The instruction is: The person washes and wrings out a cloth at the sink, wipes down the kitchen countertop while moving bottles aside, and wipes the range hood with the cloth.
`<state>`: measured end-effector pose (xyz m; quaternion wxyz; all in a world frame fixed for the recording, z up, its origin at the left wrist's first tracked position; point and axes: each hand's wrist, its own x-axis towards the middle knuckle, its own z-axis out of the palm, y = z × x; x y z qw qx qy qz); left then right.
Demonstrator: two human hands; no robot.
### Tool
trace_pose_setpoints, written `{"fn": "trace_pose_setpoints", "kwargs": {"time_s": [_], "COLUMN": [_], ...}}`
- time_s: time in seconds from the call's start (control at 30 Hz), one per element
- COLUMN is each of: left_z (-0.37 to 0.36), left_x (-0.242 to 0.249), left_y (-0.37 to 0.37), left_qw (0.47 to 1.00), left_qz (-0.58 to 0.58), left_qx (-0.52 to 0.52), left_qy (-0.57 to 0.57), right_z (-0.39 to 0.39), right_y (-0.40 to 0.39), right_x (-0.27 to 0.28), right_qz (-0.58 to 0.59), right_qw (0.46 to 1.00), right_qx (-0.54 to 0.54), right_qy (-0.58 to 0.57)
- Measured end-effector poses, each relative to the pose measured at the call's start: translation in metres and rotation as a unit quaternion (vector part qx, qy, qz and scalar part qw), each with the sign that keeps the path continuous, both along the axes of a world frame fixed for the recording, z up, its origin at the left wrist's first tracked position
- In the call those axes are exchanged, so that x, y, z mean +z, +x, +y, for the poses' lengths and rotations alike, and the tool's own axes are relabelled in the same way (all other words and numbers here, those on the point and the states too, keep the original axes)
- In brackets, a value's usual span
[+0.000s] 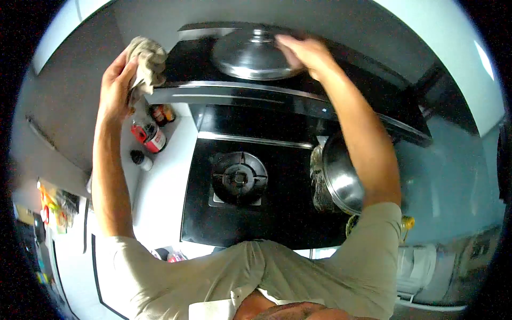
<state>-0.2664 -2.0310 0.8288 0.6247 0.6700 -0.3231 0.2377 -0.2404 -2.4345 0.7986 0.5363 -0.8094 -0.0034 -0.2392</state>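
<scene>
A crumpled cloth point(145, 63) was clamped in the left hand point(116, 85) against the range hood point(224, 90); the right hand point(305, 53) was laid, fingers spread, on the steel lid point(250, 56) beside it.

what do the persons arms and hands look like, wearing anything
Both arms wear short, loose beige sleeves that end near the upper arm, part of a light beige shirt. The forearms are bare. The left hand and right hand are bare too: no gloves, watch or rings visible.
</scene>
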Motion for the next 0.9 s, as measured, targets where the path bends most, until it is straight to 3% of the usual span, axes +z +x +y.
{"fn": "trace_pose_setpoints", "kwargs": {"time_s": [0.13,0.27,0.33,0.43,0.5,0.57,0.6,0.67,0.7,0.73,0.8,0.83,0.87,0.9], "left_z": [-0.053,-0.1,-0.135,-0.182,-0.226,-0.253,-0.264,-0.262,-0.246,-0.234,-0.21,-0.201,-0.194,-0.194], "left_x": [-0.009,-0.028,-0.027,-0.038,-0.041,-0.05,-0.056,-0.037,-0.024,-0.013,0.011,0.019,0.03,0.035], "left_y": [-0.068,-0.083,-0.114,-0.122,-0.125,-0.117,-0.113,-0.111,-0.106,-0.089,-0.055,-0.029,-0.006,0.005], "left_qw": [0.999,0.998,0.996,0.996,0.996,0.991,0.985,0.952,0.893,0.873,0.865,0.866,0.834,0.853], "left_qz": [-0.019,-0.05,-0.082,-0.077,-0.049,-0.054,-0.041,-0.164,-0.294,-0.352,-0.362,-0.353,-0.394,-0.348], "left_qx": [0.021,-0.004,-0.012,-0.013,-0.049,-0.112,-0.16,-0.142,0.016,0.085,0.217,0.238,0.256,0.245], "left_qy": [0.025,0.033,0.015,-0.051,-0.058,0.052,0.042,0.216,0.341,0.327,0.271,0.262,0.288,0.303], "right_z": [-0.005,-0.025,-0.035,-0.019,-0.002,-0.001,-0.01,-0.039,-0.06,-0.083,-0.124,-0.136,-0.145,-0.134], "right_y": [-0.006,0.025,-0.037,-0.125,-0.154,-0.154,-0.151,-0.146,-0.136,-0.124,-0.103,-0.096,-0.087,-0.07], "right_x": [0.012,0.01,0.019,-0.015,-0.047,-0.062,-0.063,-0.055,-0.05,-0.043,-0.02,-0.011,0.001,0.015], "right_qz": [-0.043,-0.166,-0.278,-0.366,-0.435,-0.477,-0.451,-0.408,-0.386,-0.361,-0.35,-0.28,-0.204,-0.085], "right_qw": [0.996,0.976,0.95,0.901,0.865,0.863,0.882,0.892,0.895,0.891,0.903,0.953,0.979,0.984], "right_qx": [0.055,-0.031,0.019,0.222,0.237,0.137,0.13,0.173,0.142,0.11,0.089,0.038,-0.014,-0.118], "right_qy": [-0.048,-0.14,-0.137,-0.066,-0.08,-0.094,-0.041,0.088,0.172,0.254,0.235,0.108,-0.022,-0.098]}}
